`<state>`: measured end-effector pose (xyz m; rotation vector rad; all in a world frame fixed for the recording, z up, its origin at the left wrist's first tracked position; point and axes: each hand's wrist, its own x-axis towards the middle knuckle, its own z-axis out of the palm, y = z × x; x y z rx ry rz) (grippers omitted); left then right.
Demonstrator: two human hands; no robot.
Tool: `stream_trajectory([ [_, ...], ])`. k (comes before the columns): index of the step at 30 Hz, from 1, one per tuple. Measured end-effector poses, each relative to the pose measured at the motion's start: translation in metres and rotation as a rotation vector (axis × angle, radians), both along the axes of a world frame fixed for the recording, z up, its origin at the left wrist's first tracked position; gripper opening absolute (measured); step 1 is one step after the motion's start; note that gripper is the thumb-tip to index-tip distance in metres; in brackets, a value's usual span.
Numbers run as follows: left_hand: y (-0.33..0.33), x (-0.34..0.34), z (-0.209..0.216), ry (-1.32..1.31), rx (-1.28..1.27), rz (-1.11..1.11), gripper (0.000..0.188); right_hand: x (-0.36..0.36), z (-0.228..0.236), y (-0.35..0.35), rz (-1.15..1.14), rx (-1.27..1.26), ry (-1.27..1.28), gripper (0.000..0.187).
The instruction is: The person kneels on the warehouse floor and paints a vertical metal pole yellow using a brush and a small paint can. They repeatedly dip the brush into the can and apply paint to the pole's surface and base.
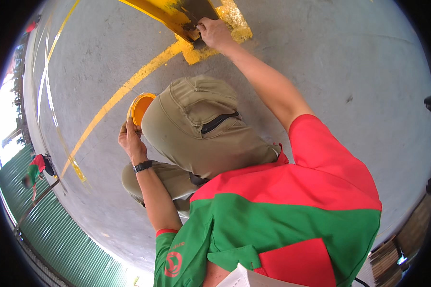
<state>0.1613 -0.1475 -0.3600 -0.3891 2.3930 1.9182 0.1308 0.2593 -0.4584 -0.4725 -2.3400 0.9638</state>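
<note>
My left hand grips the side of a small round tub with yellow-orange inside. My left knee partly covers the tub. At arm's length, my right hand is closed at the foot of a yellow-painted steel beam. Its fingers are pinched together against the beam's dark, unpainted inner face. Whatever they hold is too small or hidden to make out. Yellow paint covers the floor around the beam's base, with rough edges.
A yellow floor line curves from the beam toward the lower left. Other yellow and white stripes cross the grey floor. At the far left, a person in red and green bends near green corrugated sheeting. My bent knees lie between my arms.
</note>
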Motion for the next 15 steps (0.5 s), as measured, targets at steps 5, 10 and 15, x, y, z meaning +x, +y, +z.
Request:
stream_trajectory([
  [5, 0.002, 0.0021, 0.0006, 0.013, -0.006, -0.013, 0.023, 0.0046, -0.0068, -0.0026, -0.029, -0.169, 0.192, 0.023],
  [10, 0.0037, 0.0035, 0.0026, -0.007, -0.009, 0.008, 0.022, 0.0073, -0.0037, -0.0037, 0.018, -0.016, -0.065, 0.021],
  [15, 0.0058, 0.0033, 0.0048, -0.014, -0.024, 0.019, 0.022, 0.0082, -0.0053, -0.0062, -0.062, -0.16, 0.227, 0.021],
])
